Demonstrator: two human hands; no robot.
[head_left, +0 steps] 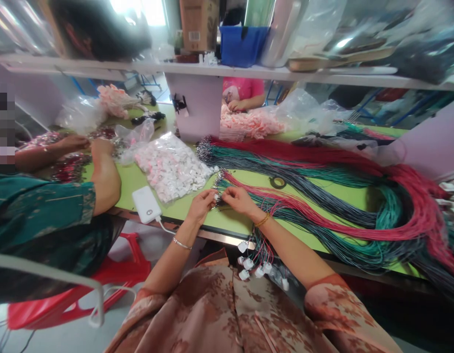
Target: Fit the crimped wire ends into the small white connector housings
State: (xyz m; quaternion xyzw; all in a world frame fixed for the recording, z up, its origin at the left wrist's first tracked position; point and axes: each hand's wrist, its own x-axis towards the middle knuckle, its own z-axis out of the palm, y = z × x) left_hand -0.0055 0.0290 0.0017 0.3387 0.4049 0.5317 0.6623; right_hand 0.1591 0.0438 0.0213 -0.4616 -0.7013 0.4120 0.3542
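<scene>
Left hand (202, 206) pinches a white plug (216, 196). Right hand (239, 200), fingertips closed beside it, at wire tips; which wire, cannot tell. Wires (315, 214) run off rightward, colours overlapping: mix-up or snag possible. Wired plugs (248, 264) dangle past the worktop (232, 221) edge, below right hand; forearm brushing them could tug strands.

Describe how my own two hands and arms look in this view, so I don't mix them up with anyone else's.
Both hands are bare. The left hand has a thin silver-coloured bangle at its wrist; the right hand, a gold-coloured one. Both sleeves are brownish-pink with a darker leaf-like print.
</scene>
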